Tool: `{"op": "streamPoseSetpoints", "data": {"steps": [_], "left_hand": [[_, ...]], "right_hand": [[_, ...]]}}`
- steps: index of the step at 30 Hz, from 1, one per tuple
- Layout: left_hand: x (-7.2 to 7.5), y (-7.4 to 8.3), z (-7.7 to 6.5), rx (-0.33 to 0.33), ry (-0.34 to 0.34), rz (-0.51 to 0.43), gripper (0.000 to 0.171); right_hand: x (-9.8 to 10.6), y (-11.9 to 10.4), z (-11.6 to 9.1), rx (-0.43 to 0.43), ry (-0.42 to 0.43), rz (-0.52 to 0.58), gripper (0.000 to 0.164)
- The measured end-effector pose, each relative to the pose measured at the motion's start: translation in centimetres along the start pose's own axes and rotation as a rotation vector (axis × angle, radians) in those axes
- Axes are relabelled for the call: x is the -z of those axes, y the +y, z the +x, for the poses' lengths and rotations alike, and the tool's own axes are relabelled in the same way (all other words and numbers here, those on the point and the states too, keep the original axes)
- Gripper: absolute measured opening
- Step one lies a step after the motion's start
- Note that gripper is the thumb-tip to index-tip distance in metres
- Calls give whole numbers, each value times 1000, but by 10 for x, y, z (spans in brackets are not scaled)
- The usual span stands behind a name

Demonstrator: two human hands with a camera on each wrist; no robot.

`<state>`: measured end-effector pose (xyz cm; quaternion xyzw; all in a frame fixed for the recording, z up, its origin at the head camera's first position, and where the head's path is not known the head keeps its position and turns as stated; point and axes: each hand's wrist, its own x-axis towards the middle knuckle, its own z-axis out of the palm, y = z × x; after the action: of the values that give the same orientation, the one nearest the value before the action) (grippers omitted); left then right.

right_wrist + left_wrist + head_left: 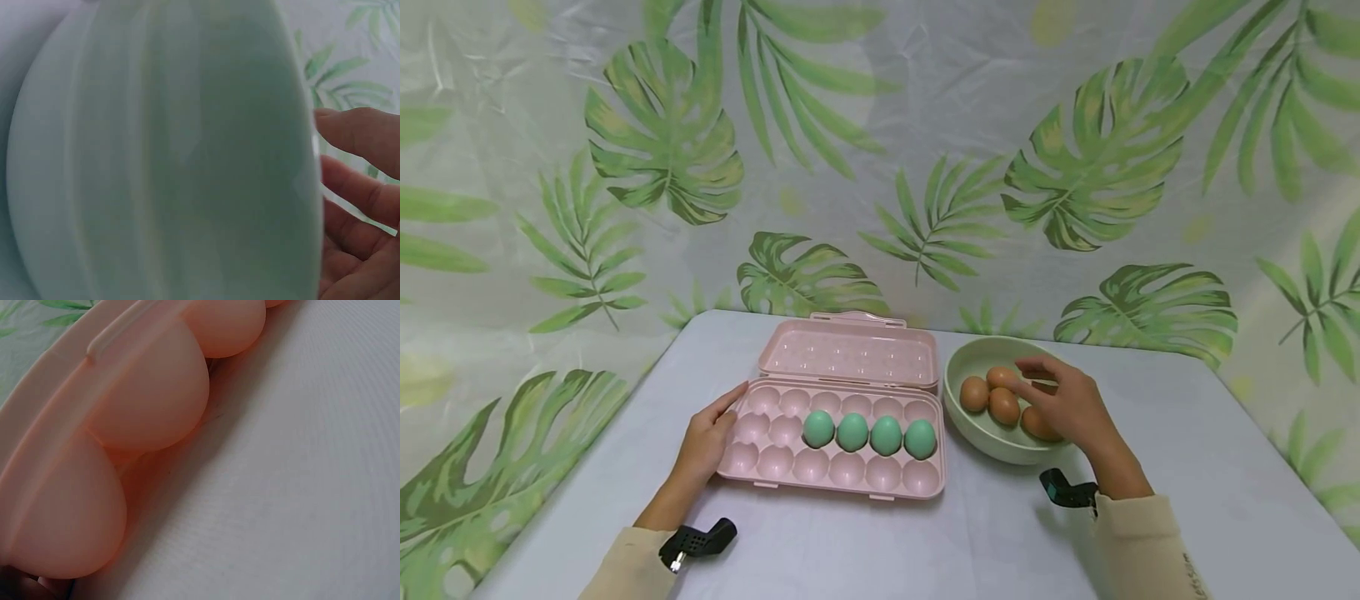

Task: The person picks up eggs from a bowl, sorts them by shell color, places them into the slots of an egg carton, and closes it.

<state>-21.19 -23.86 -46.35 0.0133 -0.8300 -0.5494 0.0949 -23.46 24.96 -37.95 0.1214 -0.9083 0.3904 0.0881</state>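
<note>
An open pink egg carton lies on the table, with several green eggs side by side in its middle row. My left hand grips the carton's left edge, the thumb at its rim; in the left wrist view the rounded underside of the carton hides most of that hand. Right of the carton stands a pale green bowl with several brown eggs in it. Over the bowl's right side reaches my right hand, fingers apart, near the eggs. The bowl's wall hides its fingertips in the right wrist view.
The carton's lid is folded back, away from me. A white cloth covers the table. Behind it hangs a leaf-patterned sheet. Black wrist cameras sit at both cuffs.
</note>
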Motion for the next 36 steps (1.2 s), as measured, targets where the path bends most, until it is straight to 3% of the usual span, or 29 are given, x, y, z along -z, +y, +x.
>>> {"op": "streamPoseSetpoints", "data": {"steps": [12, 25, 36], "left_hand": [[0, 0, -2, 13, 0, -15, 43], [0, 1, -1, 0, 5, -7, 43], [0, 3, -2, 8, -6, -10, 43]], "right_hand": [[14, 13, -7, -32, -14, -72, 51], [14, 24, -6, -66, -67, -136, 54], [15, 27, -9, -39, -139, -196, 47]]}}
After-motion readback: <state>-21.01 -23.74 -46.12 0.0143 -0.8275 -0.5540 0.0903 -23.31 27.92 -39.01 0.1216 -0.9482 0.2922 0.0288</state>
